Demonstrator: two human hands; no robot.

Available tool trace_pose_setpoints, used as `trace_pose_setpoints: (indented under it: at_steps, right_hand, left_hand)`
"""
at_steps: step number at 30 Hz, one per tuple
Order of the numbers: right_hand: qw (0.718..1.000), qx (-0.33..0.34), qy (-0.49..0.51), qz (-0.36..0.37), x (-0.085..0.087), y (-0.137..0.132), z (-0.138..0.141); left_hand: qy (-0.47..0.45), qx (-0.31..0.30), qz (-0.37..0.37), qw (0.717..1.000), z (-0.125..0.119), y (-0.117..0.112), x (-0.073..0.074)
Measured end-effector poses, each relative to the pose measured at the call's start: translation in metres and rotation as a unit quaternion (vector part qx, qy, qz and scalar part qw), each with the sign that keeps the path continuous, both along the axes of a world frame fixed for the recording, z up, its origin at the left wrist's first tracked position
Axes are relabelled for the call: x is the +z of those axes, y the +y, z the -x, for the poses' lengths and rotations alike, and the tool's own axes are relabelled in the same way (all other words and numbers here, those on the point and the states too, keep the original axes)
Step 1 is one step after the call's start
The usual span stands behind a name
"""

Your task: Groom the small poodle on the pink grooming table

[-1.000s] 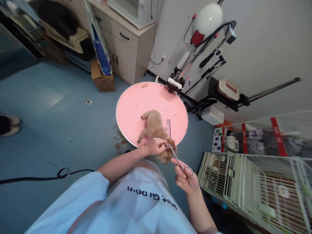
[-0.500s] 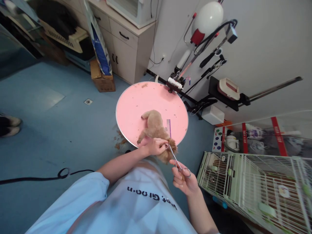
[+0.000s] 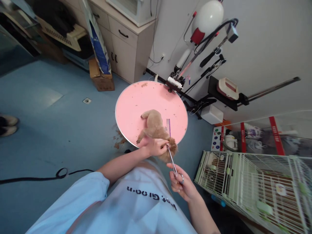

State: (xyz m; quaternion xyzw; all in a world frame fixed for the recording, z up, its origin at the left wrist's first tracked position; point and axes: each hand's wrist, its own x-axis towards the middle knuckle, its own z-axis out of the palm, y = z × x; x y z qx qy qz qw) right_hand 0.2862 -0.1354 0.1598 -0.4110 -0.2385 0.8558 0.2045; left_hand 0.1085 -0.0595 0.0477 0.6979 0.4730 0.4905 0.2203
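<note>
Head view: over the last second the right hand (image 3: 181, 185) has drawn closer to the small brown dog (image 3: 154, 126). Its fingers are curled tight through a ring-handled metal tool (image 3: 172, 161), whose tip now reaches the fur that the left hand (image 3: 153, 147) pinches, so contact is made. The fluffy dog lies at the round pink table's (image 3: 126, 107) near edge, a purple comb (image 3: 168, 125) beside it.

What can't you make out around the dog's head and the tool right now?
Head view:
- Face of the dog: covered by the left hand.
- Tip of the scissor-handled tool: too small and buried in fur; blades or clamp unclear.
- Contents of the cage: blurred behind its wires.
</note>
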Motion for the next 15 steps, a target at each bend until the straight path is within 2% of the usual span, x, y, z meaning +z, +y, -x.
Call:
trace_pose_setpoints:
  at_steps: [4, 9, 15]
  right_hand:
    - [1.000, 0.003, 0.025, 0.017, -0.0027, 0.0039, -0.0029]
    - [1.000, -0.014, -0.006, 0.008, -0.0067, 0.0053, 0.0009]
    - [0.999, -0.034, -0.001, -0.008, 0.0011, -0.0004, -0.0020]
  left_hand:
    - [0.003, -0.002, -0.005, 1.000, -0.0020, -0.0004, -0.0009]
    - [0.008, -0.005, -0.016, 1.000, -0.0031, -0.0002, -0.0016]
    - [0.016, -0.002, -0.008, 1.000, -0.0051, 0.0006, -0.0033]
